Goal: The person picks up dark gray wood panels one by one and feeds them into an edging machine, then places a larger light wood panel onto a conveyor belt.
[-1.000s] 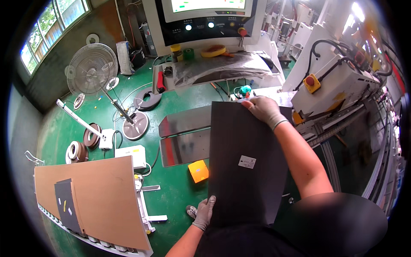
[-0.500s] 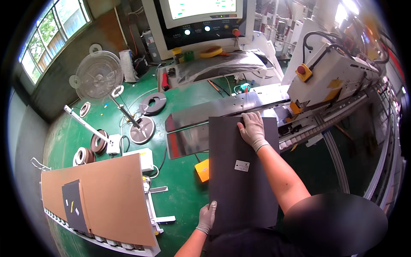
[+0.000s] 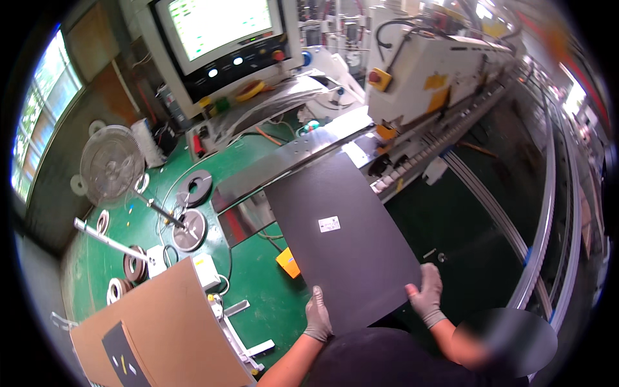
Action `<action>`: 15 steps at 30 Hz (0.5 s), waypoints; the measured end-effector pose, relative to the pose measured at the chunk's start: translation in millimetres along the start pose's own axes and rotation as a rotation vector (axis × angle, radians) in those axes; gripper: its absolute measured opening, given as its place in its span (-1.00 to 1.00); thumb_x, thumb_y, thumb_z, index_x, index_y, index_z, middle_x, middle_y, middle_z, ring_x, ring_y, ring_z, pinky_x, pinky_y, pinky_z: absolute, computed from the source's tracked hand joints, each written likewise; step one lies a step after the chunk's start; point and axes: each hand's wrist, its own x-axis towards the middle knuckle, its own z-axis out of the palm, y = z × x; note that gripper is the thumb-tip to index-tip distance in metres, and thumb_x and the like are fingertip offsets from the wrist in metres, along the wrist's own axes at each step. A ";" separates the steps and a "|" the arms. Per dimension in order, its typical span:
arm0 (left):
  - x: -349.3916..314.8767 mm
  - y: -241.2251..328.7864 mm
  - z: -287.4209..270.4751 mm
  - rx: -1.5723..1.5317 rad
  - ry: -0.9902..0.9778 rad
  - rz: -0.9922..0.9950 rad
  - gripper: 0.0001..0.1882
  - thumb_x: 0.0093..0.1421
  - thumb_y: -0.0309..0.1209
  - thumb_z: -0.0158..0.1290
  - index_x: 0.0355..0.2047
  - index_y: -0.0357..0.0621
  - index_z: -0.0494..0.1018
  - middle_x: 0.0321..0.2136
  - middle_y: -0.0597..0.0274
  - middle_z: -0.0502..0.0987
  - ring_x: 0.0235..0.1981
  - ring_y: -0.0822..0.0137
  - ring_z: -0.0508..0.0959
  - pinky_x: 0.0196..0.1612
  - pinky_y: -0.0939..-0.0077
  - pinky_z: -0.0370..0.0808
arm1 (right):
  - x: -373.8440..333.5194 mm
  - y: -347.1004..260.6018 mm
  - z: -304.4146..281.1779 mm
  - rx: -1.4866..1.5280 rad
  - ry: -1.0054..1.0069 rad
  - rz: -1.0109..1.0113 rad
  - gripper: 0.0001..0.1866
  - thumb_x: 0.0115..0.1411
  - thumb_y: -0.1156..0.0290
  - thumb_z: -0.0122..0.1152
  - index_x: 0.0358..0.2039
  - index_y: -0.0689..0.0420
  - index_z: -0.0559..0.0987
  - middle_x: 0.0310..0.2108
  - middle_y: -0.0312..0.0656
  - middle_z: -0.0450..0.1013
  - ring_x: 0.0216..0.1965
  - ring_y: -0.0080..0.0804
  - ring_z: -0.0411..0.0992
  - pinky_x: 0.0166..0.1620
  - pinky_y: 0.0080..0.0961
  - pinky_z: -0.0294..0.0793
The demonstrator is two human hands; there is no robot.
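Observation:
A dark grey rectangular panel [image 3: 351, 264] with a small white label [image 3: 329, 224] slants in front of me. Its far end lies over the shiny metal plates [image 3: 303, 149] of a machine, and its near end is by my body. My left hand [image 3: 318, 315], in a pale glove, grips the near left edge, with the thumb up along it and the other fingers hidden underneath. At the near right corner my gloved right hand [image 3: 428, 294] holds the panel's edge, its thumb on the near side; the fingers' hold below is partly hidden.
A white machine head [image 3: 429, 77] with a rail stands at the right, and a control screen [image 3: 219, 26] stands behind. To the left are a brown board [image 3: 161, 322] on a stand, a fan [image 3: 113, 164] and edging rolls [image 3: 195, 188]. A yellow-orange box [image 3: 288, 262] sits beside the panel.
My right hand has moved from the panel's far end to its near right corner. The panel now slants, its far end pointing left. My left hand stays at the left edge; the view has turned right.

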 end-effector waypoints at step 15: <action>49.7 10.7 59.3 -0.270 -0.302 -0.172 -0.36 0.47 0.08 -0.23 0.31 -0.16 0.24 0.28 0.06 0.34 0.29 0.01 0.35 0.37 -0.03 0.24 | -6.4 -60.7 88.2 2.014 -0.369 0.963 -0.67 0.33 0.28 0.11 -0.02 0.23 0.54 0.00 -0.10 0.52 0.06 -0.20 0.47 0.24 -0.22 0.41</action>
